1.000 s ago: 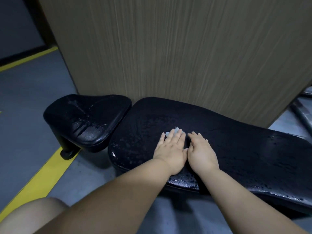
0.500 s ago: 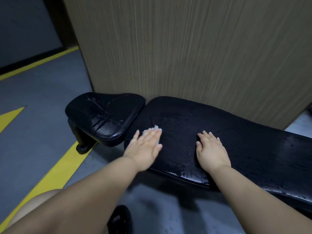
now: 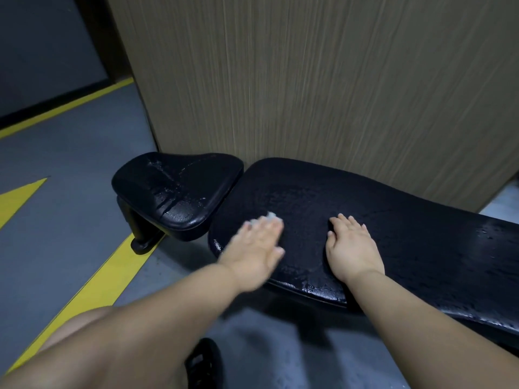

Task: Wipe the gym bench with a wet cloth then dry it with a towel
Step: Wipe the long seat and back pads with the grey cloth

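- A wood-grain wall (image 3: 337, 94) stood at the far side, and a grey floor (image 3: 70, 164) with yellow lines (image 3: 106, 279) lay to the left.
- The bench (image 3: 407, 228) ran rightward against the wall, with its seat pad (image 3: 174, 189) at the left. Both glistened with droplets, so the wet wipe seemed under way and drying not yet begun.
- The left hand (image 3: 252, 248) lay flat on the bench's near-left end. Its fingers were straight and close together, pressing the cloth (image 3: 271, 215) beneath them, likely to spread the pressure.
- The right hand (image 3: 351, 248) rested flat to the right of it, apart, with fingers slightly spread and holding nothing. It was probably bracing.
- Only a white scrap of cloth showed past the fingertips, and the left hand was blurred.
- No towel was in view, and the bench's right end was cut off.
- A dark object (image 3: 205, 363) at the near edge could not be identified.
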A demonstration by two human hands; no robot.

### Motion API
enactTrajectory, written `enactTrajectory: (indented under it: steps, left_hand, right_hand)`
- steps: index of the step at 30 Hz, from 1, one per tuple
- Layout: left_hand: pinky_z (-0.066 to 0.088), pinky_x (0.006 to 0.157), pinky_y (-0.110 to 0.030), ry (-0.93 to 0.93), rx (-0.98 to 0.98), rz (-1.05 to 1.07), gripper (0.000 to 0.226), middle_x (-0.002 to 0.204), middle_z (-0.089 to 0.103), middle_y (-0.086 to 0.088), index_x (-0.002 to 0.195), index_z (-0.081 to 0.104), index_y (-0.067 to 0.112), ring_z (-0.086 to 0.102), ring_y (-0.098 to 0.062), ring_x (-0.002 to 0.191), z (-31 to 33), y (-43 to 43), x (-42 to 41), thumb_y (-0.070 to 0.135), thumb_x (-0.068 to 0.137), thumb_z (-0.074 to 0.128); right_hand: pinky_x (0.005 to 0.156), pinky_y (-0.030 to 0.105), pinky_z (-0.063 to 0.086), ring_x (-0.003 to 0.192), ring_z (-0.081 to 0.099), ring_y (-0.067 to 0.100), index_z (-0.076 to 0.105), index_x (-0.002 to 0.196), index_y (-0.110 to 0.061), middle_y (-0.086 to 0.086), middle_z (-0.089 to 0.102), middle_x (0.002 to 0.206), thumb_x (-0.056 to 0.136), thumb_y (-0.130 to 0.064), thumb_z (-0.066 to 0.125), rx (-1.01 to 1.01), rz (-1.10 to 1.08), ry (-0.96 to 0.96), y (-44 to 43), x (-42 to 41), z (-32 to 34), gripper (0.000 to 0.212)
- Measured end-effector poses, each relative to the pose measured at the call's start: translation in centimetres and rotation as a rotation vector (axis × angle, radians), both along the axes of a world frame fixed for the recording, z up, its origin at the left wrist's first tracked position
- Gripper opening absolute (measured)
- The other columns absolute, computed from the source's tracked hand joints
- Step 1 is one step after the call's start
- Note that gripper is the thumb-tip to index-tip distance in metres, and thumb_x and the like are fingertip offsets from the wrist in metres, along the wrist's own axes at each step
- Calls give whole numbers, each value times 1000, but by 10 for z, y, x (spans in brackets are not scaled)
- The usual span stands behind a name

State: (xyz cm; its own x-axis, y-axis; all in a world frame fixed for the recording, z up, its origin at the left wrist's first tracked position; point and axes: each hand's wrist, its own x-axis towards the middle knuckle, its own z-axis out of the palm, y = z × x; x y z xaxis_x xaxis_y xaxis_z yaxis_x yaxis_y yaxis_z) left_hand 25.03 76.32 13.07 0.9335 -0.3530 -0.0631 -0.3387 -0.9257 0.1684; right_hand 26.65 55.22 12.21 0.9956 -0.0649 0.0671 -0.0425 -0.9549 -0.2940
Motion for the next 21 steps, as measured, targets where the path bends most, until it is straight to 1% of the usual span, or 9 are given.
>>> enactTrajectory:
  steps: [2,3,5,7,9,14,17,19,21]
  left_hand:
    - [-12,117,-31,6,4,-131,78,163,-5,6,156,0,21,-8,-11,149,-2,-31,-16,56,86,-4]
    - [-14,117,-32,17,3,-157,73,163,-6,8,156,-1,23,-10,-8,148,-4,-38,-19,55,90,-1]
    - [-16,118,-34,15,4,-166,59,162,-7,12,156,-1,25,-11,-5,148,-4,-38,-16,46,103,15]
    - [-14,118,-37,-26,21,-152,58,162,-8,13,156,-2,27,-8,-4,148,-3,-25,-8,42,104,20]
    - [-10,118,-38,-46,45,-82,58,162,-7,13,156,-2,29,-5,-4,148,-4,-4,6,41,104,21]
    - [-6,120,-37,62,55,170,56,162,-7,12,156,-2,29,-4,-6,148,3,60,38,40,105,19]
    - [-3,121,-38,75,37,245,57,163,-4,7,156,1,23,-3,-12,149,4,60,46,38,105,20]
    - [-3,120,-37,55,60,210,58,163,-5,3,156,1,21,-2,-15,150,6,40,42,38,105,22]
    - [-3,120,-37,11,84,65,59,164,-4,1,156,0,20,-1,-17,150,6,7,31,38,105,23]
  right_hand:
    - [120,32,7,146,16,17,38,145,-19,0,28,156,102,-27,29,2,6,1,0,0,-1,45]
    - [120,31,6,147,16,16,38,145,-19,0,28,156,102,-27,29,8,9,3,0,-1,-1,45]
    - [120,30,6,147,15,15,37,145,-19,0,28,156,102,-27,29,16,16,2,0,-1,-1,45]
    - [120,30,6,146,16,15,37,146,-19,0,28,156,102,-26,29,11,20,-1,-1,0,0,45]
    - [120,31,6,146,16,16,37,145,-19,0,28,156,102,-25,29,9,19,0,-1,0,1,45]
    - [120,32,7,146,16,18,38,145,-18,1,29,156,101,-24,30,21,16,2,2,-2,3,44]
    - [120,32,7,146,17,18,38,144,-18,1,29,156,101,-24,29,11,12,2,2,-3,3,44]
    - [121,33,7,146,16,18,37,144,-19,1,28,156,101,-24,29,-1,10,4,2,-3,3,45]
    - [121,33,7,147,16,18,37,144,-19,1,28,156,101,-24,29,-6,9,3,2,-3,2,45]
